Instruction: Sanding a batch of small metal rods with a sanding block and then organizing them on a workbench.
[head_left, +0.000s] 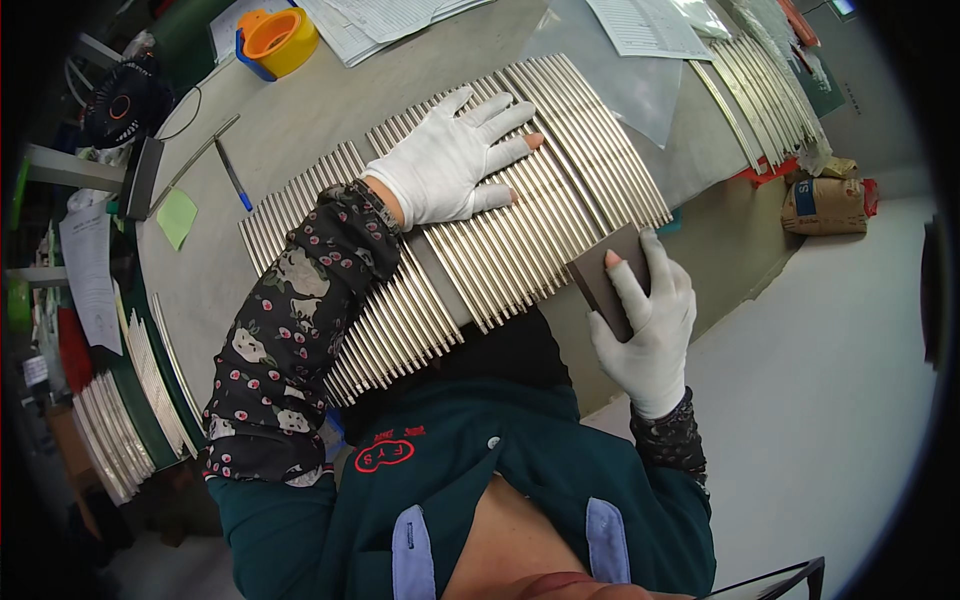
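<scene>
Landmark: broad row of slim, silver metal rods (515,235), lying side by side in groups on a grey tabletop (330,95), directly before the person.

Left hand, white-gloved with two fingertips bare (450,165): resting palm down across the middle of the rods; fingers spreading wide, pressing flat.

Right hand, white-gloved with one fingertip bare (645,315): holding a dark grey-brown rectangular block (605,275), thumb and fingers closing around it. The block is sitting tilted just beside the rods' near right corner; whether it is touching them, one cannot tell.

Sundries:
- Yellow-orange ring-shaped roll with blue piece (280,42): standing beyond the rods, far left.
- Slim dark pen with blue end (233,175): lying left of the rods.
- Pale green paper note (176,219): lying farther left of the rods.
- Clear plastic sheet (640,95): lying beyond the rods, toward the right.
- Second batch of silvery strips (765,105): lying well right of the rods.
</scene>
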